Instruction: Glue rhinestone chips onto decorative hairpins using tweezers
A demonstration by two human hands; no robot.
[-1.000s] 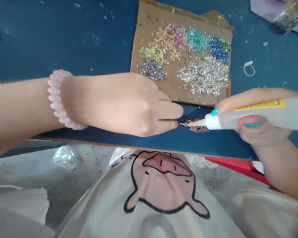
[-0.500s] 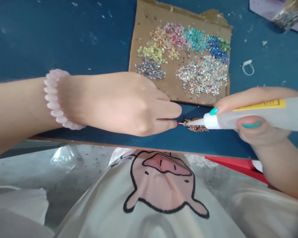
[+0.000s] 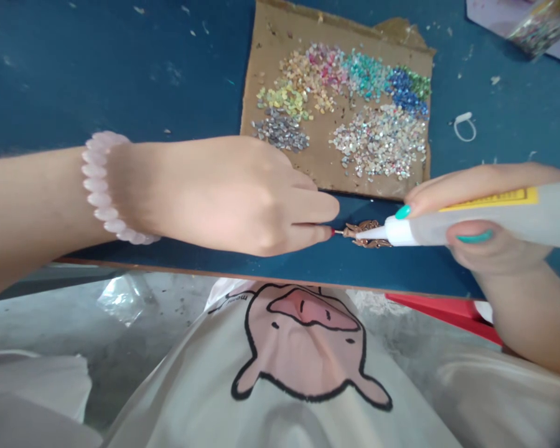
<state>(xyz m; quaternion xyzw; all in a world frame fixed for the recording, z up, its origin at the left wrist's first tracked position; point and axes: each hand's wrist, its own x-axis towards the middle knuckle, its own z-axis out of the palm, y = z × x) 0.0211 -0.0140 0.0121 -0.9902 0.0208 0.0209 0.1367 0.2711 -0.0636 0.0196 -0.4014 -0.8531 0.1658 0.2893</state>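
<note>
My left hand (image 3: 266,196) is closed, knuckles up, with the fingertips at the thin stem of a copper-coloured metal ornament (image 3: 363,231) near the table's front edge. The exact grip is hidden beneath the fingers. Between finger and thumb, my right hand (image 3: 490,242) grips a clear glue bottle (image 3: 499,216) with a yellow label and white cap, lying nearly level. Its narrow nozzle points left over the ornament, the tip close to the stem end. Whether the tip touches the metal I cannot tell.
Beyond my hands, a cardboard sheet (image 3: 324,173) holds piles of small shell-like chips in several colours. A white loop (image 3: 465,127) lies to its right on the blue table (image 3: 121,68). At the far right corner is a bag of chips (image 3: 539,31).
The glue bottle's nozzle has shifted slightly to the right along the ornament, uncovering more of its stem end. My left hand stays almost where it was.
</note>
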